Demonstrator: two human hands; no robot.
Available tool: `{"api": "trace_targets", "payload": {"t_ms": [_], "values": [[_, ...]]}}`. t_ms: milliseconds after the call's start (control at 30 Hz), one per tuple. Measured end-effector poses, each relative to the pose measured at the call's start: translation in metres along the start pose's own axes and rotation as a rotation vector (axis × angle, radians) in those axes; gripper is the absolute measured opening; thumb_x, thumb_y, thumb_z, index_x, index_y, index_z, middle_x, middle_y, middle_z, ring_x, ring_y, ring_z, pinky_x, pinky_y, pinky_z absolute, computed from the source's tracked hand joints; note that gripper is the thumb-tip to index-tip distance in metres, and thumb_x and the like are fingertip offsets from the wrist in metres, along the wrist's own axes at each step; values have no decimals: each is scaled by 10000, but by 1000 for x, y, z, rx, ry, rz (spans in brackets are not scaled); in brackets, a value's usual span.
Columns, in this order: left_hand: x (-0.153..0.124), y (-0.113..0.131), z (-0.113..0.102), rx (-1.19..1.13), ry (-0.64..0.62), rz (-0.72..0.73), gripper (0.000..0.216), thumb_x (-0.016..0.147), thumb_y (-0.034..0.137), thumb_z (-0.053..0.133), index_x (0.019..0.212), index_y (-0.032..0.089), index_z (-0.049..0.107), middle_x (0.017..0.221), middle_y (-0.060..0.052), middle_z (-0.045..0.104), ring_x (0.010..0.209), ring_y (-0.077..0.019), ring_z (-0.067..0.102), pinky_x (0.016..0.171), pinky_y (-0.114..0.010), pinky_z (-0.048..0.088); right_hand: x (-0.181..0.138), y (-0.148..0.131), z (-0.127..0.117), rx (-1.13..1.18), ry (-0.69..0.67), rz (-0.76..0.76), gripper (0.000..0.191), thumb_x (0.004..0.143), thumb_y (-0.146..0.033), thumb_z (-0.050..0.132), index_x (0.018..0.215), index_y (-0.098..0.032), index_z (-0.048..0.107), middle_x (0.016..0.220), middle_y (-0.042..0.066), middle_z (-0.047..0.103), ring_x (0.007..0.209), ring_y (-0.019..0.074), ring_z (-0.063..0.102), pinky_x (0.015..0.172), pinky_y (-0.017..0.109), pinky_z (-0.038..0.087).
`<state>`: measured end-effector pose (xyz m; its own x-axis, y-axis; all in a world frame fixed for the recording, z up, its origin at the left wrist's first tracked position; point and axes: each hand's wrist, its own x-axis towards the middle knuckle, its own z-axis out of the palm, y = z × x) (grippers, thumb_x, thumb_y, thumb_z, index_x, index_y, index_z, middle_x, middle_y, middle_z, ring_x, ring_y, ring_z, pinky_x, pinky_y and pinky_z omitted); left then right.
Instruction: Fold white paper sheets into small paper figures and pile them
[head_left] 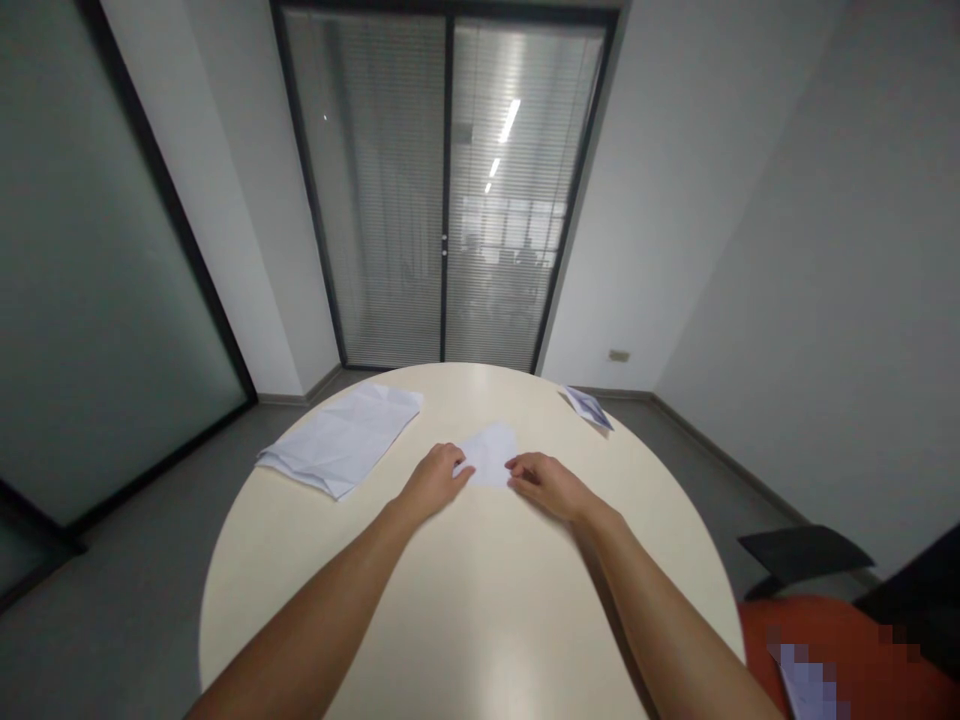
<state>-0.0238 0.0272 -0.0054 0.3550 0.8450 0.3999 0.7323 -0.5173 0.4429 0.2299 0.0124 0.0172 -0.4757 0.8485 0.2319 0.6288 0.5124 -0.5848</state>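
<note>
A small folded white paper (491,452) lies flat near the middle of a round cream table (465,600). My left hand (435,482) rests on the table at the paper's left edge, fingers curled and pinching that edge. My right hand (546,482) sits at the paper's right lower edge, fingers bent with their tips pressed on it. Both forearms reach in from the near side.
A stack of creased white sheets (341,440) lies on the table's left part. A small printed sheet (589,406) sits at the far right rim. An orange seat (847,650) and a black chair part (806,550) stand to the right. Glass doors with blinds (446,190) face me.
</note>
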Motion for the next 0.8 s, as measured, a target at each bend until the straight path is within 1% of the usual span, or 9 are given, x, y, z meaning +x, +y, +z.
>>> {"api": "trace_targets", "payload": {"t_ms": [100, 200, 267, 333, 433, 533, 633, 700, 800], "values": [[-1, 2, -1, 19, 1, -8, 114, 914, 269, 632, 878, 166, 665, 924, -74, 670, 925, -225, 604, 857, -330, 468, 0, 0, 1, 3, 6, 13, 138, 876, -305, 611, 828, -197, 683, 1149, 101, 718, 917, 215, 666, 799, 325, 496], [-1, 3, 0, 36, 1, -4, 104, 917, 257, 633, 912, 159, 669, 960, -81, 669, 960, -231, 606, 881, -335, 472, 0, 2, 2, -12, 7, 26, 122, 864, -290, 618, 850, -190, 687, 1125, 98, 721, 826, 193, 653, 741, 312, 490], [-1, 4, 0, 51, -4, -2, 96, 922, 245, 629, 933, 158, 669, 987, -83, 668, 986, -231, 604, 907, -337, 470, 1, 3, 2, -32, 8, 34, 142, 860, -287, 626, 929, -186, 699, 1046, 89, 733, 758, 182, 633, 703, 305, 484], [-1, 4, 1, 68, -9, -1, 98, 929, 236, 620, 959, 155, 667, 1016, -85, 668, 1005, -231, 599, 931, -340, 467, 1, 4, 3, -46, 20, 41, 238, 852, -282, 641, 1060, -183, 697, 979, 77, 735, 735, 182, 624, 697, 307, 486], [-1, 5, 1, 96, -15, 6, 109, 936, 231, 613, 993, 153, 662, 1054, -87, 664, 1032, -232, 588, 961, -344, 460, 2, 5, 4, -49, 21, 4, 348, 855, -272, 643, 1191, -193, 692, 1017, 81, 734, 782, 194, 637, 757, 325, 506], [-2, 6, 1, 123, -15, 3, 108, 936, 232, 617, 1006, 160, 657, 1069, -81, 661, 1058, -232, 574, 979, -345, 452, 3, 7, 4, -59, -7, -70, 289, 873, -280, 627, 1124, -215, 755, 1127, 98, 722, 889, 218, 659, 848, 354, 514], [-3, 7, 0, 151, -1, -31, 116, 930, 255, 634, 1002, 166, 653, 1061, -77, 660, 1054, -236, 567, 954, -342, 457, 4, 8, 5, -78, -12, -100, 254, 868, -292, 644, 1064, -219, 789, 1189, 114, 705, 1033, 252, 651, 924, 376, 504], [-3, 7, -1, 171, 4, -56, 116, 926, 262, 642, 995, 170, 653, 1047, -75, 658, 1044, -234, 566, 933, -337, 458, 3, 7, 5, -87, -17, -95, 258, 857, -298, 661, 1066, -219, 791, 1180, 119, 706, 1047, 258, 649, 913, 372, 513], [-3, 7, -3, 195, -3, -83, 86, 937, 226, 614, 996, 181, 659, 1053, -70, 658, 1044, -221, 565, 937, -327, 446, 1, 3, 3, -80, -42, -78, 267, 844, -313, 676, 1067, -223, 791, 1181, 115, 700, 970, 241, 666, 831, 345, 536]]}}
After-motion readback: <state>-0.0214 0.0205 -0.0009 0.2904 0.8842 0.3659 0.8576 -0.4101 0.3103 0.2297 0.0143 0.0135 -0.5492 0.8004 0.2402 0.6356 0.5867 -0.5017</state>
